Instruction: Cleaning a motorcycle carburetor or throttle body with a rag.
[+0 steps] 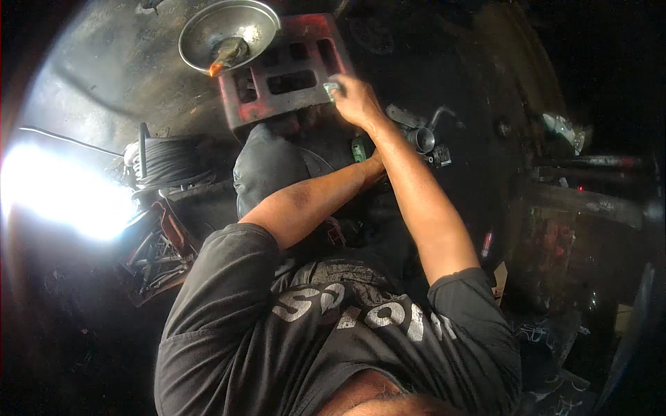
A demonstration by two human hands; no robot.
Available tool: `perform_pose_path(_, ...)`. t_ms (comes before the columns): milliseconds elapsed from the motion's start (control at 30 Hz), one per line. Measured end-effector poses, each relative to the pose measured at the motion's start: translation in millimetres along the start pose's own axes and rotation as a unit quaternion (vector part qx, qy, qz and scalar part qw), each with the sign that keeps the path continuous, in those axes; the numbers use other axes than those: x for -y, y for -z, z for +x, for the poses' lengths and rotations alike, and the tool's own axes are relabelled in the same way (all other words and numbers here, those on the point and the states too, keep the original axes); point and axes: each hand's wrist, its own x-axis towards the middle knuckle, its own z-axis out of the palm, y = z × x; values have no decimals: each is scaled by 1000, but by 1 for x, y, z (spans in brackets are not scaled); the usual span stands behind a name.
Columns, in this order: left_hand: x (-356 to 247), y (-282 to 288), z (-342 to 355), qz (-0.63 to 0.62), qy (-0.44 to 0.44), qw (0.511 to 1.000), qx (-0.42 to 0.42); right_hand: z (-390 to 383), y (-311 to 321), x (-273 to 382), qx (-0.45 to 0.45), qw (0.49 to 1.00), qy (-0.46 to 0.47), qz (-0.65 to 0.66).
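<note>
My right hand [356,102] reaches to the near right corner of a worn red and grey plastic crate [288,104]. Its fingers are closed on a small pale green piece [331,89], whose kind I cannot make out. Lower down, my left hand [375,166] is mostly hidden behind my right forearm, so its fingers do not show. Close to it are a green object [359,149] and a round metal part with an open bore [422,140]. A bent metal lever [438,114] lies just beyond that part.
A steel bowl [236,28] with an orange-tipped brush-like thing [227,57] stands at the crate's far left. A coiled black cable or hose [166,163] and a pile of tools [163,249] lie left. A red can [487,244] is on the right. Glare washes out the far left.
</note>
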Motion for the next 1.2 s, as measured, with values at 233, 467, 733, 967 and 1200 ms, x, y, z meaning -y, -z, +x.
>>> perform_pose_path(233, -41, -52, -51, -124, 206, 970, -34, -8, 5, -57, -97, 988, 23, -120)
perform_pose_path(467, -5, -5, -27, 49, 100, 988, 111, -12, 3, -31, -114, 985, 89, -93)
perform_pose_path(733, 1, -9, -42, -316, 278, 902, 96, -17, -12, -65, -183, 968, 136, -105)
perform_pose_path(967, 65, 70, 16, 8, 158, 973, 167, -16, -11, -32, -131, 979, 115, -107)
perform_pose_path(1200, 46, -9, -9, 14, 186, 979, 88, -28, 6, -78, -164, 978, 43, -124)
